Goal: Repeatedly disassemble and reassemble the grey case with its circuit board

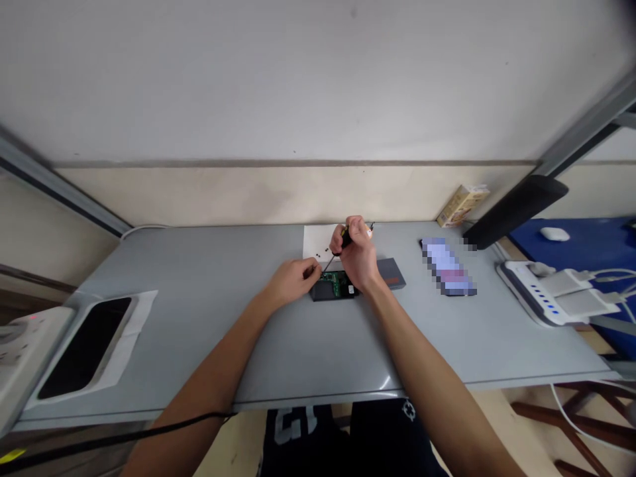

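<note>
My right hand (356, 248) is wrapped round the handle of a screwdriver (329, 262), whose thin shaft slants down to the left. Its tip meets the upper left part of an opened device with a green circuit board (336, 286) and dark block-like parts. At the device's left edge, the fingers of my left hand (298, 277) are pinched together close to the tip; what they hold, if anything, is hidden. Behind the device lies a white sheet of paper (315, 240) with several tiny dark pieces on it, perhaps screws. A grey flat cover (391, 273) rests beside my right wrist.
To the right lie a phone (448, 266) with a lit screen, a small carton (462, 205), a black cylinder-like object (517, 211) and a power strip (531, 295) with plugged-in chargers. A dark tablet-like slab (87, 348) lies on white paper at left. A black cable (124, 437) crosses the lower left.
</note>
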A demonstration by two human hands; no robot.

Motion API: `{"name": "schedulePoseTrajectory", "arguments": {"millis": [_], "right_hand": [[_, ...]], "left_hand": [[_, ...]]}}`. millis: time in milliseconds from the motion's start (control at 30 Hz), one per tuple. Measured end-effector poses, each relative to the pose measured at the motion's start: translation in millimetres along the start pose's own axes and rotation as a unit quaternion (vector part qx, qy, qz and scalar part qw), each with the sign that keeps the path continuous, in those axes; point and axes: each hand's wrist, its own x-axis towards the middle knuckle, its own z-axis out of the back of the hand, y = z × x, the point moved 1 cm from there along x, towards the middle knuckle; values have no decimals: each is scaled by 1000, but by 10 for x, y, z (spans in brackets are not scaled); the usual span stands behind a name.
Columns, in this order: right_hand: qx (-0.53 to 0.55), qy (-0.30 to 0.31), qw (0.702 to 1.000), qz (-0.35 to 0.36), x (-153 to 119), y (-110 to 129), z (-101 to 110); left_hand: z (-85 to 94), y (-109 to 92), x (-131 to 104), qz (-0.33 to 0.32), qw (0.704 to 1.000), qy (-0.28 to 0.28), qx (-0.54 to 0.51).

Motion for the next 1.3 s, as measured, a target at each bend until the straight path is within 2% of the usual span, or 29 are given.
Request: {"name": "schedulePoseTrajectory", "arguments": {"millis": [167,433,633,867,1100,1300], "right_hand": [[-21,33,999,-3,28,32,38],[3,30,999,-18,-69,63,-95],[-19,11,1000,-3,-40,62,-8],[-35,71,996,-38,-30,131,26],[16,-3,1000,-23,-57,34,-86],[-6,8,1000,-13,-19,35,-14]], "left_hand": [[-12,16,-3,-5,1000,-2,-5],[3,-24,-11,-4,1000,0,-4],[-4,-2,-8,-2,1000,6,-14],[-9,6,-10,0,1000,5,-18],[1,-23,-4,8,1000,7,-14],[-11,5,3,0,1000,6,-4]]}}
